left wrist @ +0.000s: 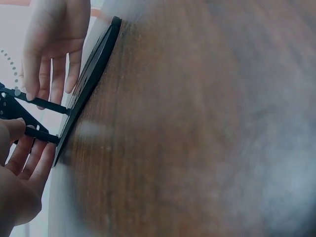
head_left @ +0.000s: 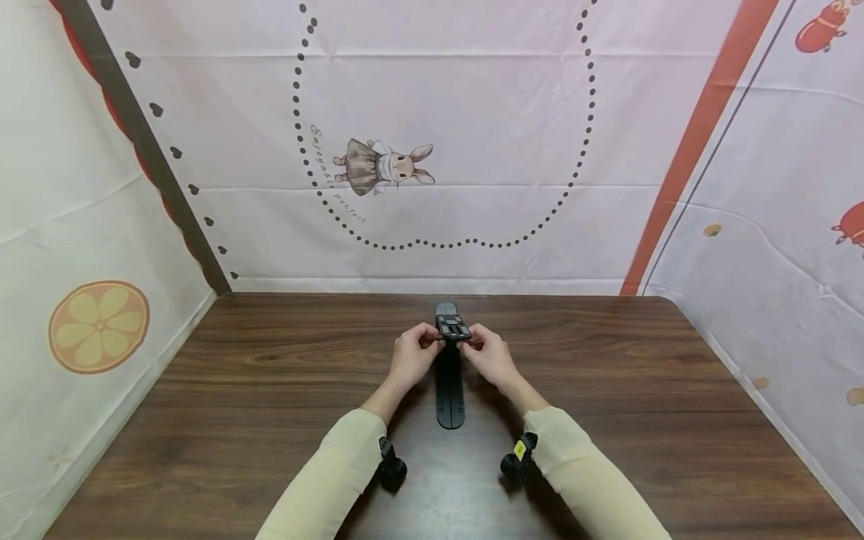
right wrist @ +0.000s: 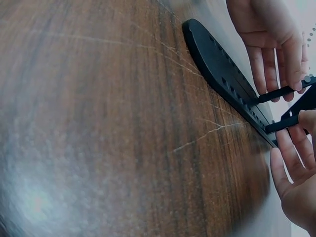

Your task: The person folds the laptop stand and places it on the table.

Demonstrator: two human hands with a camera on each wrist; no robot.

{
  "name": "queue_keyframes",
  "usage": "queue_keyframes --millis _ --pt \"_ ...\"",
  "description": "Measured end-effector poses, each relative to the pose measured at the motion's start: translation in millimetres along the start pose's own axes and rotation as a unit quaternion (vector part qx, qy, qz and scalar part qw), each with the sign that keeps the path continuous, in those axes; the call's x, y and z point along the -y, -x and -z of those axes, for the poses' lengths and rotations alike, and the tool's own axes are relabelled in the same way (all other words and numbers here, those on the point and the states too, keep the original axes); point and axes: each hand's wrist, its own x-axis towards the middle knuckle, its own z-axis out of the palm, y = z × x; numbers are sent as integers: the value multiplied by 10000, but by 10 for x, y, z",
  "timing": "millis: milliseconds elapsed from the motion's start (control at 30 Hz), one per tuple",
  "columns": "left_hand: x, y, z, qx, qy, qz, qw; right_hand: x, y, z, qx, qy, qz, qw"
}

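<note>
A black folding stand stands on the table, its long flat base with rounded ends pointing toward me. Two thin legs rise from the base to a small slotted top plate. With thumb and fingers, my left hand pinches the left leg just under the plate. Across from it, my right hand pinches the other leg the same way. Both wrist views show the hands facing each other above the base. Part of the base's middle lies in dark shadow in the head view.
The brown wood-grain table ends against a printed cloth at the back, with more cloth on both sides. A small black camera hangs from the left sleeve and another camera from the right sleeve.
</note>
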Motion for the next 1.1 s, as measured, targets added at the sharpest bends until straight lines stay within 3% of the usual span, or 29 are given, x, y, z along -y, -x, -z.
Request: queue_keyframes --millis 1100 --pt "-63 -39 13 -115 183 -24 9998 -1 -63 -7 -221 188 673 9973"
